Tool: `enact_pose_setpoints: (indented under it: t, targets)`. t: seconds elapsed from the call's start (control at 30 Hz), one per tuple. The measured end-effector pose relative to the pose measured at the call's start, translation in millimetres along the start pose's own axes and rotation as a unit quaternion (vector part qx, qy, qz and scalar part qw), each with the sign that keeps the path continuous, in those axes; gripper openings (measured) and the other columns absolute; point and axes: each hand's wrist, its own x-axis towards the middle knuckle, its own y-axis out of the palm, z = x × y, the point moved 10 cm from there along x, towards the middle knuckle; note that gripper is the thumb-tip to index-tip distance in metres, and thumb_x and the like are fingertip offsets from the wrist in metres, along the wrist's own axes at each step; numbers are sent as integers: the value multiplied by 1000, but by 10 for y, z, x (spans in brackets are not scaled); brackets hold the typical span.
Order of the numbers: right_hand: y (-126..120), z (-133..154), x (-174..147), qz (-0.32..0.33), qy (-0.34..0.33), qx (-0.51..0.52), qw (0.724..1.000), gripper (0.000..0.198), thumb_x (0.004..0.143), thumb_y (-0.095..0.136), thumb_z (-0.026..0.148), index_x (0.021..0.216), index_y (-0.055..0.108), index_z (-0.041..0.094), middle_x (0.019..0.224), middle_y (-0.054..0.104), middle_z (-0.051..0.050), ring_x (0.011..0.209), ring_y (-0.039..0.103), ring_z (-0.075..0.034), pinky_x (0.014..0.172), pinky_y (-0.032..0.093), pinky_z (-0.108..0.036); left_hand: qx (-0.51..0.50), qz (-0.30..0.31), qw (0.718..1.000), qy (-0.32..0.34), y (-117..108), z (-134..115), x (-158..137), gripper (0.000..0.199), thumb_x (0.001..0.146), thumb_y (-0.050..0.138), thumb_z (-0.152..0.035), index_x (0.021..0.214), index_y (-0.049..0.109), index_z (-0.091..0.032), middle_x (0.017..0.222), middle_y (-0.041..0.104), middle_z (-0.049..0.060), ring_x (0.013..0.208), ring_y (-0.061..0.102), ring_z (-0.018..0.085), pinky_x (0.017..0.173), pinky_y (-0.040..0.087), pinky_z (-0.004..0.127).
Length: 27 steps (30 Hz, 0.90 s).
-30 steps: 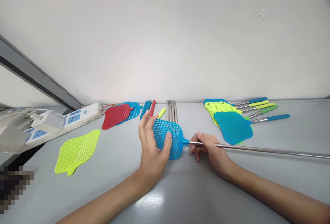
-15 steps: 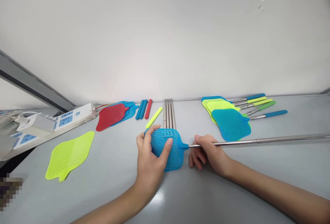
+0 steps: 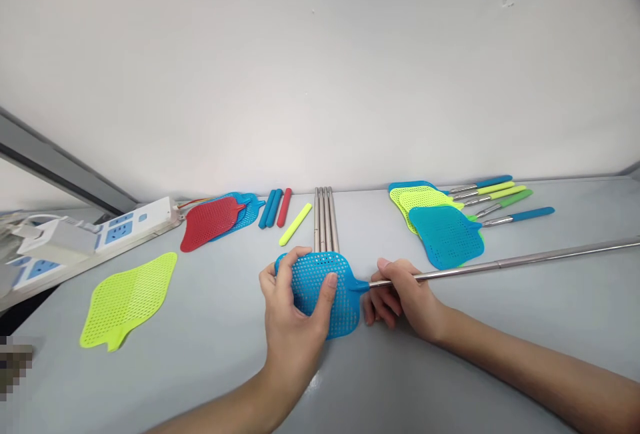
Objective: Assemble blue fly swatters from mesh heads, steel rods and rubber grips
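Observation:
A blue perforated fly swatter head [image 3: 320, 294] is gripped by my left hand [image 3: 295, 307], thumb on top and fingers curled over its far edge. From its neck a long extended metal rod [image 3: 460, 272] runs to the right, past the frame's edge. My right hand [image 3: 400, 294] pinches that rod close to the neck, thumb above and fingers underneath. Just beyond the blue head lie several short metal rods [image 3: 326, 217] side by side, their near ends hidden behind it. A yellow grip sleeve [image 3: 295, 224] rests to their left.
Finished-looking swatters [image 3: 447, 237] are stacked at the back right. Red [image 3: 213, 223] and blue swatter heads [image 3: 249, 214] overlap at the back left, near blue [image 3: 270, 208] and red sleeves [image 3: 284, 207]. A yellow-green head [image 3: 127, 301] lies left, by a white power strip [image 3: 145, 217]. A wall [image 3: 320, 74] stands behind.
The rod now slants up a little more to the right, and the blue head has tilted slightly. Both hands keep their holds; the whole view has shifted a little.

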Motion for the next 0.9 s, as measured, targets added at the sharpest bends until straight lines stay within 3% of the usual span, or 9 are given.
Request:
enact_pose_setpoints:
  t: [0.4,0.6,0.9]
  targets:
    - [-12,7,3,20,-5,-24,999,55,82,31,47,35,39,19,33,39,1,42,50,-15,51,40,-28,-3,62,998,8,97,13,121,42,71,55,-46,107,48,-27,104,44,4,101,47,22,89,40,43]
    - [-34,-6,-5,24,-2,-41,999,56,85,31,46,37,41,18,36,41,0,48,53,-15,54,40,-27,5,60,998,28,89,0,196,36,74,52,-45,106,49,-28,106,46,3,103,47,20,89,40,39]
    - [-61,-52,-23,6,27,-188,982,57,84,32,52,41,45,17,43,48,-1,52,54,-13,52,37,-24,48,20,991,124,-82,-203,474,26,77,51,-42,98,55,-28,100,49,1,101,48,18,91,36,33]
